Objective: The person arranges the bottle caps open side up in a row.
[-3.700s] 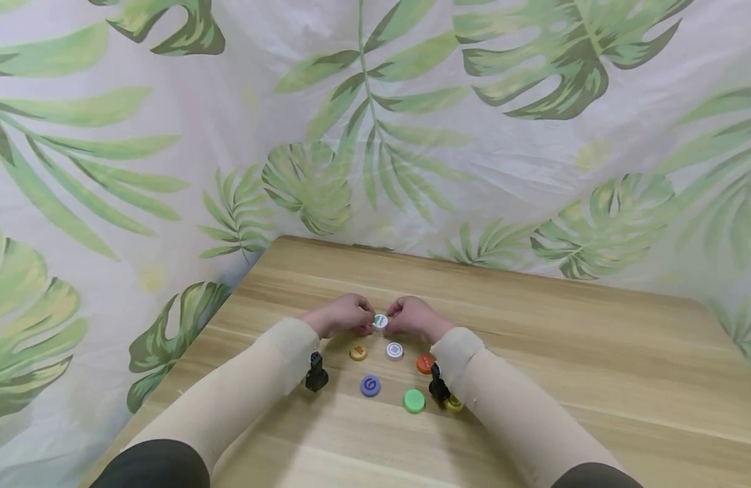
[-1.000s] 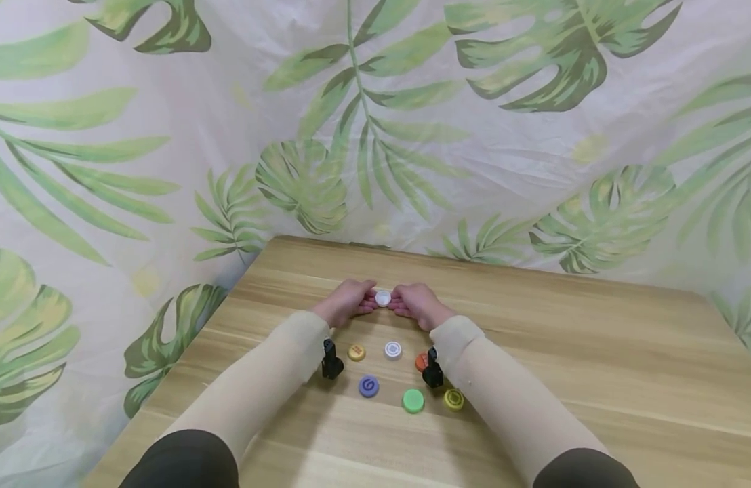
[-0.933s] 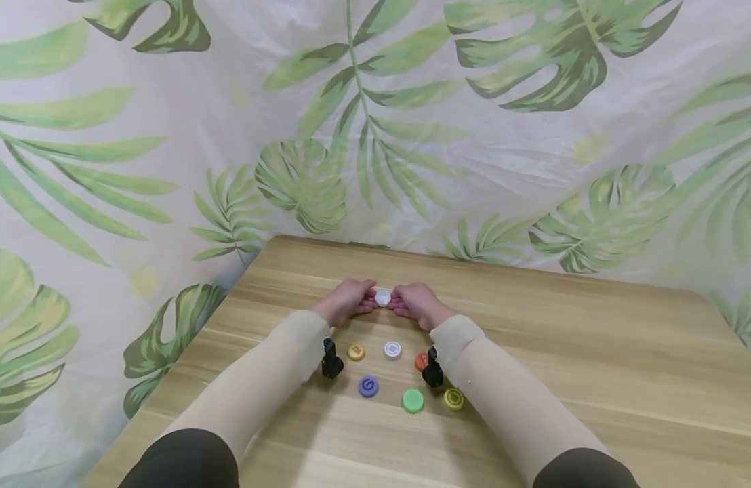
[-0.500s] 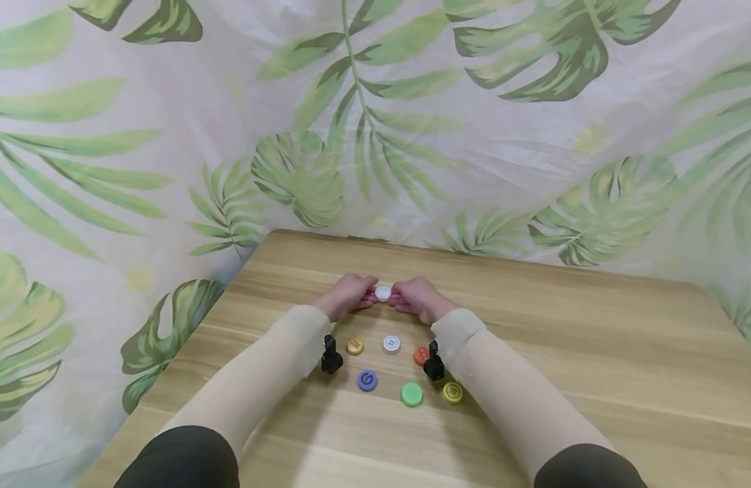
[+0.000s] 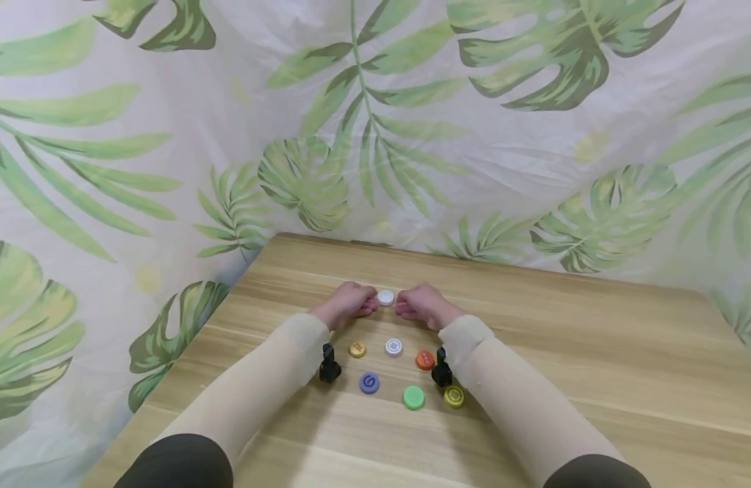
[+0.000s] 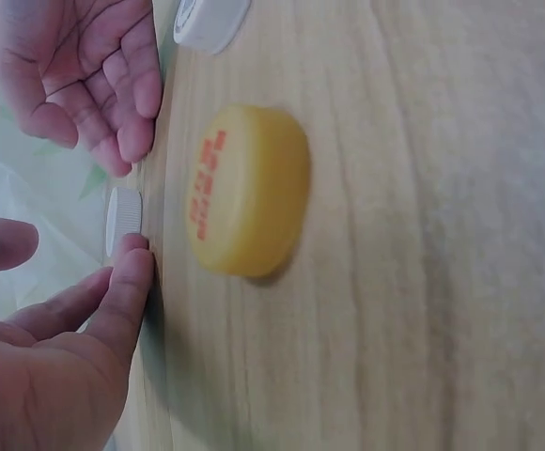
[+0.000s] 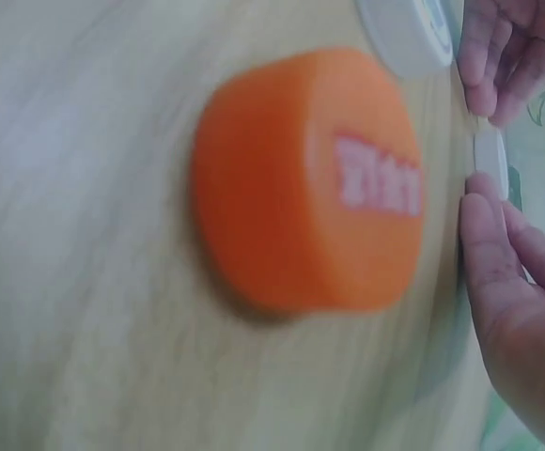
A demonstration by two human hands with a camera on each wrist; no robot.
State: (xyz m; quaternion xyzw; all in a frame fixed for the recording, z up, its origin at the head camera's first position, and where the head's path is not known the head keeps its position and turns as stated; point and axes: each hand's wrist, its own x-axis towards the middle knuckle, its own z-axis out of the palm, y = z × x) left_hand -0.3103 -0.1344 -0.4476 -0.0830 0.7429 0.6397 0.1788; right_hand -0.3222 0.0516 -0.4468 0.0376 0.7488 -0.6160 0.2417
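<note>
A small white bottle cap [image 5: 386, 297] with a ribbed side lies on the wooden table, its upper side plain white. My left hand [image 5: 352, 300] is at its left, a fingertip overlapping the cap's edge in the left wrist view. On the other side my right hand [image 5: 425, 305] has its fingers beside the cap; whether they touch it I cannot tell. In both wrist views the thumbs stand away from the cap and nothing is pinched. Closer to me lie an amber cap [image 6: 244, 193] with red print, a printed white cap [image 5: 394, 348] and an orange cap [image 7: 310, 178].
A blue-purple cap [image 5: 369, 383], a green cap [image 5: 413, 398] and a yellow cap [image 5: 453, 397] form the row nearest me. The wooden table [image 5: 595, 359] ends at a leaf-patterned cloth [image 5: 412, 169] behind and at the left. Black wrist cameras [image 5: 329, 366] hang over the caps.
Both hands have carried the white cap farther from me. Earlier its green-and-white print faced up; now a plain white side does. Just now the fingers have let go and moved slightly apart.
</note>
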